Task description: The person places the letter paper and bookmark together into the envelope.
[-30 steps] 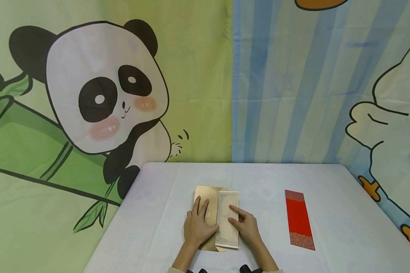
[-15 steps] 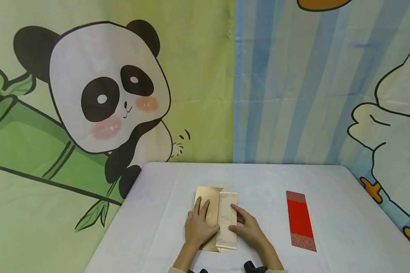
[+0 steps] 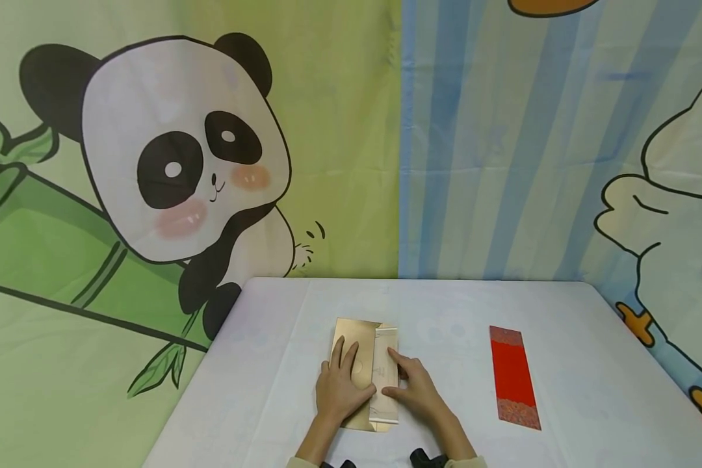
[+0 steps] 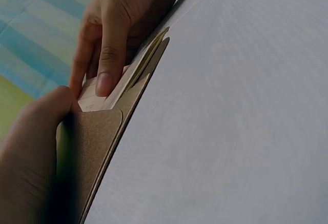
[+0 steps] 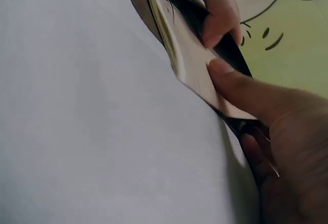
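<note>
A gold envelope (image 3: pixel 357 330) lies on the table with its mouth towards the right. My left hand (image 3: pixel 340 385) rests on it with fingers spread, the thumb at the mouth's edge. A cream folded card (image 3: pixel 385 374) with a faint printed design sits partway in that mouth, its left part hidden inside. My right hand (image 3: pixel 416 389) grips the card's outer edge, thumb on top and fingers at the far side. In the right wrist view the card's (image 5: pixel 189 55) layered edge shows. From the left wrist view, the envelope's (image 4: pixel 100 147) brownish cover overlaps the card.
A red strip-shaped sleeve (image 3: pixel 513 374) with patterned ends lies flat to the right on the white table (image 3: pixel 444 312). Behind the table hangs a cartoon backdrop (image 3: pixel 339 162) with a panda. Black wrist gear (image 3: pixel 427 458) shows at the lower edge.
The right hand has moved left with the card, and less of the card sticks out of the envelope. The left hand has stayed in place on the envelope.
</note>
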The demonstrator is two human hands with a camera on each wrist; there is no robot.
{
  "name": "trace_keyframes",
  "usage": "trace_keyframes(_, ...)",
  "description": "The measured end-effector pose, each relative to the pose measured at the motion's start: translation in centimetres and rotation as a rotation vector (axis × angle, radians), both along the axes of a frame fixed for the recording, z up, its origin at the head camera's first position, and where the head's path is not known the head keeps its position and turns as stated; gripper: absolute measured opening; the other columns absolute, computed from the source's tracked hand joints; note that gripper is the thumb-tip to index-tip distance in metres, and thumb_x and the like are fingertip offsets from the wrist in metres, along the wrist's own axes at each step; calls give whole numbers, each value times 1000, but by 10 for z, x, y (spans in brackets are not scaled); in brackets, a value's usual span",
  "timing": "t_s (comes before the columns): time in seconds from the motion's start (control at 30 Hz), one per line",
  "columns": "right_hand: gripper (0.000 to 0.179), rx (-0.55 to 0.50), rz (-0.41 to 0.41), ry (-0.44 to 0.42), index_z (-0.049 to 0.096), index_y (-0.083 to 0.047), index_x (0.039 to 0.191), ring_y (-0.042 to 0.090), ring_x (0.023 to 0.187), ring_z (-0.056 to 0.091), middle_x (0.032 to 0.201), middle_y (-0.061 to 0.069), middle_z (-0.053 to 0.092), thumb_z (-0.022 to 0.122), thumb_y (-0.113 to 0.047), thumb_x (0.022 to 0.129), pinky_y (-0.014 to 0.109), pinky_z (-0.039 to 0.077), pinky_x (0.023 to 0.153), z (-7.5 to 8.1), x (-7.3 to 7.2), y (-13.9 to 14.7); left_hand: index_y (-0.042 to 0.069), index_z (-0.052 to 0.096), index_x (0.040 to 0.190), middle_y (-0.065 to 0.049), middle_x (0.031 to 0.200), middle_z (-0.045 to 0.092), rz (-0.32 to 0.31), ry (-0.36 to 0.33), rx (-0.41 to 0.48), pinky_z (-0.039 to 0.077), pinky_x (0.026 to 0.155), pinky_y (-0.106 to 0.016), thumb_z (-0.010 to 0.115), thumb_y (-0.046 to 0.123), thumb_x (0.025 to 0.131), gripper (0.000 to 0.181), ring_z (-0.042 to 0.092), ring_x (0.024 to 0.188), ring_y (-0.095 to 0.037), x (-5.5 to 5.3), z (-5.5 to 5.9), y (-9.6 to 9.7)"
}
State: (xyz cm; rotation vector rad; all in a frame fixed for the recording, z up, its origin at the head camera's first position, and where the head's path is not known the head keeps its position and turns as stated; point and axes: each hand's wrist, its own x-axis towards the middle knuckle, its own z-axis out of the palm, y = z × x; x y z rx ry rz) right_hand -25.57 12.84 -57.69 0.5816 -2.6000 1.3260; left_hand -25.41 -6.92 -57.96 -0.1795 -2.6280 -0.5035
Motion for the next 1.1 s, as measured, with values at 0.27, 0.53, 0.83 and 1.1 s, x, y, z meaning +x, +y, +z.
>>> trace_keyframes(0.27, 89, 19, 79, -54, 39, -8, 140, 25, 109, 50, 135, 11, 44, 78, -39, 67, 45, 41, 89, 1, 0, 9, 27, 43, 138, -3, 149, 26, 1, -40, 13, 36, 54, -26, 63, 55, 58, 87, 43, 77, -19, 0, -3, 0)
trace_keyframes(0.53, 92, 77, 40, 18, 38, -8, 141, 24, 113, 43, 133, 8, 47, 77, -45, 66, 46, 37, 93, 2, -2, -2, 27, 43, 139, -3, 149, 26, -6, -15, 3, 34, 52, -25, 63, 55, 58, 88, 42, 74, -19, -2, -2, -2)
trace_keyframes(0.83, 75, 40, 72, -3, 52, -19, 132, 19, 109, 44, 124, -1, 55, 79, -40, 66, 46, 37, 93, 3, -3, 1, 28, 42, 139, -3, 149, 27, -1, -18, 24, 34, 53, -24, 63, 56, 58, 87, 42, 75, -19, -2, -3, -2)
trace_keyframes(1.1, 84, 114, 161, 15, 47, -13, 136, 33, 132, 30, 137, 8, 47, 77, -46, 65, 56, 15, 104, 4, -3, 4, 28, 43, 138, -3, 149, 27, 6, -12, 22, 36, 55, -26, 64, 57, 58, 88, 43, 76, -19, -2, -3, -3)
